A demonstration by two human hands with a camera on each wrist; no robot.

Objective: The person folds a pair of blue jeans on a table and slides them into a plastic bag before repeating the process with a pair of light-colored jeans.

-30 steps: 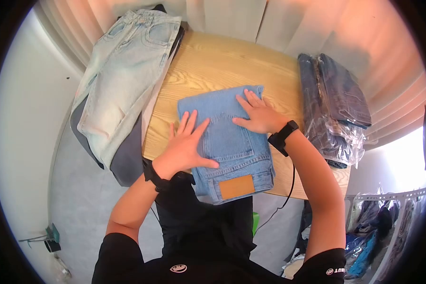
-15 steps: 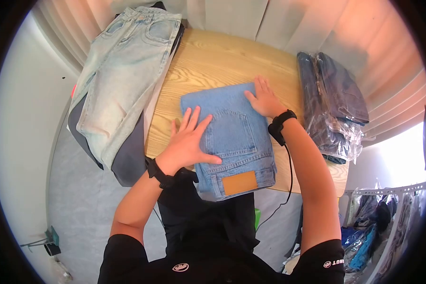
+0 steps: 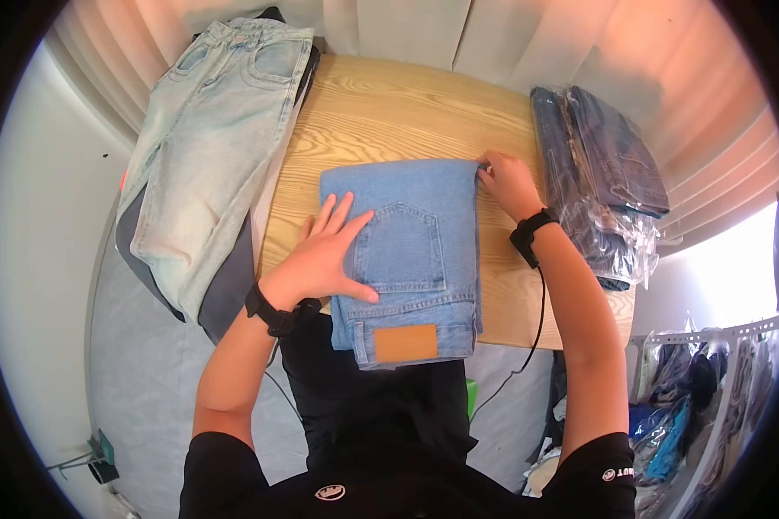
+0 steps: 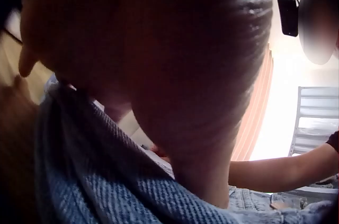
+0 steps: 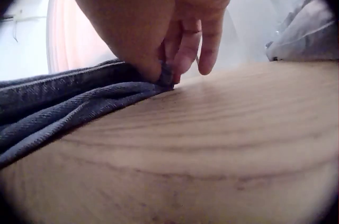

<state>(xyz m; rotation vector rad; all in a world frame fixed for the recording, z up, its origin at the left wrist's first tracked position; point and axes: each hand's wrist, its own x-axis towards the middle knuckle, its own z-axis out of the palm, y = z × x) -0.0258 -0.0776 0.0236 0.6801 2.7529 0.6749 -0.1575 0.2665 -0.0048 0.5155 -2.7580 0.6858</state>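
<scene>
Folded blue jeans [image 3: 407, 251] lie on the wooden table, back pocket upward, with a tan waistband patch [image 3: 406, 343] nearest the person. Over their left side the left hand [image 3: 316, 259] rests with fingers and thumb spread. At the far right corner, the right hand [image 3: 509, 183] pinches the edge of the denim between thumb and fingers. The right wrist view shows that pinch close up, the folded layers [image 5: 79, 102] running left from the fingertips just over the wood. In the left wrist view the palm is dark above the denim [image 4: 122, 181].
Light-wash jeans [image 3: 225, 130] lie over darker garments at the table's left, hanging past its edge. Plastic-wrapped dark jeans [image 3: 610, 156] are stacked at the right. A white rack [image 3: 710, 333] with bagged clothes stands lower right. A cable [image 3: 537, 320] trails from the right wrist.
The right hand has gone from lying flat on the jeans to pinching their far right corner. The left hand stays spread on the left side. The jeans now lie straighter.
</scene>
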